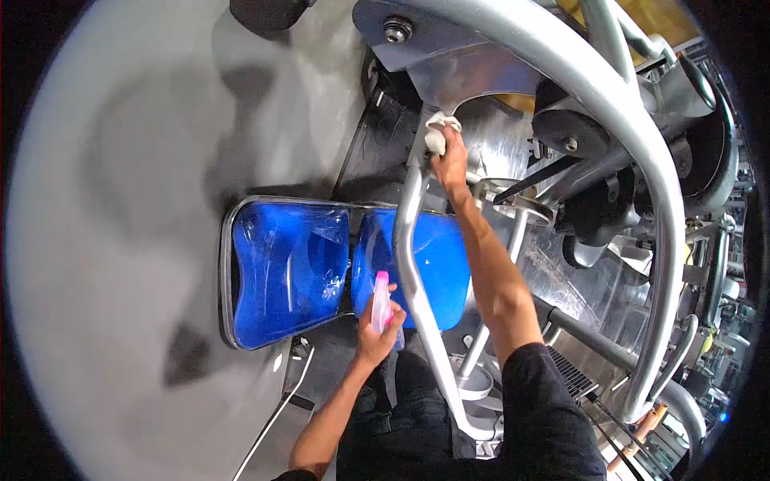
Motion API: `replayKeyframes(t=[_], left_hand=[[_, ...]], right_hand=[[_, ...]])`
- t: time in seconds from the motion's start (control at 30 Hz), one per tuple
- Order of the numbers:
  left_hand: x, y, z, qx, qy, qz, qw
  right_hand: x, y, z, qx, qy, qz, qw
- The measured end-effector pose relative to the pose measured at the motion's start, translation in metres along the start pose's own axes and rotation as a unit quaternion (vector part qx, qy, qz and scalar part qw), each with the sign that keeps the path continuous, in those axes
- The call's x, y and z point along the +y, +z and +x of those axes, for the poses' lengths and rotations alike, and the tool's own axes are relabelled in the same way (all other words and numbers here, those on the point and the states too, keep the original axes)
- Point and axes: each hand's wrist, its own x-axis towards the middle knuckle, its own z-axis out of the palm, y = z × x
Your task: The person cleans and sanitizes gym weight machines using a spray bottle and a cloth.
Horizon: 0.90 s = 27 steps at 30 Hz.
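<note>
My left hand (375, 335) is wrapped round a clear bottle (381, 309) with a pink top, held upright in front of the blue seat pad (437, 264). Stretched out farther, my right hand (451, 164) grips a whitish cloth (436, 138), which lies against the silver metal frame (412, 200) near its joint with a grey plate. The fingers of my right hand are partly hidden by the cloth and the hand itself.
A blue backrest (290, 272) stands at the left beside a grey wall (120, 200). A thick curved silver tube (670, 208) arches over the right side, near black padded rollers (569, 132). A white cable (277, 413) runs along the floor at lower left.
</note>
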Motion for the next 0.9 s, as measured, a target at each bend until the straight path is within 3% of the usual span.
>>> replayKeyframes(t=[0.07, 0.13, 0.2, 0.23, 0.27, 0.33, 0.4, 0.47, 0.53, 0.6, 0.63, 0.67, 0.73, 0.77, 0.8, 0.87, 0.9], left_hand=[[0.005, 0.002, -0.017, -0.001, 0.000, 0.015, 1.000], [0.005, 0.004, -0.032, 0.001, 0.001, 0.030, 1.000], [0.002, 0.005, -0.045, -0.026, -0.072, -0.029, 0.997], [-0.003, 0.005, -0.046, -0.042, -0.017, 0.017, 0.999], [-0.001, 0.004, -0.046, -0.042, -0.016, 0.017, 0.999], [0.004, 0.001, -0.047, -0.064, -0.011, 0.041, 0.997], [0.011, -0.001, -0.044, -0.055, -0.028, 0.018, 0.998], [0.012, -0.005, -0.041, -0.046, -0.045, -0.005, 0.998], [0.006, -0.011, -0.038, -0.020, -0.001, 0.028, 0.999], [-0.002, -0.016, -0.038, -0.014, 0.001, 0.025, 1.000], [-0.002, -0.018, -0.038, -0.011, 0.014, 0.047, 0.999], [-0.003, -0.019, -0.038, -0.008, 0.027, 0.068, 0.997], [-0.001, -0.021, -0.039, -0.002, 0.016, 0.054, 0.998], [0.000, -0.021, -0.040, 0.002, 0.006, 0.040, 0.999], [-0.001, -0.022, -0.042, 0.006, 0.006, 0.038, 0.999], [-0.001, -0.024, -0.045, -0.005, -0.007, 0.009, 1.000], [0.000, -0.025, -0.048, 0.002, -0.007, 0.007, 1.000]], right_hand=[[-0.005, -0.009, -0.016, -0.057, 0.032, 0.004, 0.998], [-0.012, -0.024, -0.049, -0.112, -0.023, -0.034, 0.993], [-0.015, -0.047, -0.080, -0.206, -0.094, 0.062, 0.972], [-0.026, -0.060, -0.095, -0.249, -0.035, 0.090, 0.964], [-0.035, -0.071, -0.103, -0.290, 0.023, 0.118, 0.949], [-0.020, -0.072, -0.103, -0.274, 0.019, 0.140, 0.951], [-0.010, -0.070, -0.079, -0.129, 0.080, 0.123, 0.981], [-0.023, -0.068, -0.038, -0.052, 0.025, 0.036, 0.998], [-0.041, -0.056, -0.007, -0.114, -0.126, -0.062, 0.983], [-0.058, -0.043, 0.020, -0.240, -0.256, -0.209, 0.913], [-0.054, -0.028, 0.031, -0.195, -0.332, -0.259, 0.886], [-0.050, -0.015, 0.040, -0.235, -0.279, -0.315, 0.876], [-0.048, -0.005, 0.052, -0.219, -0.225, -0.342, 0.886], [-0.048, 0.000, 0.049, -0.335, -0.117, -0.426, 0.832], [-0.047, 0.003, 0.042, -0.337, -0.121, -0.426, 0.831], [-0.031, 0.019, 0.022, -0.389, -0.250, -0.375, 0.804], [-0.004, 0.033, 0.002, -0.437, -0.250, -0.116, 0.856]])
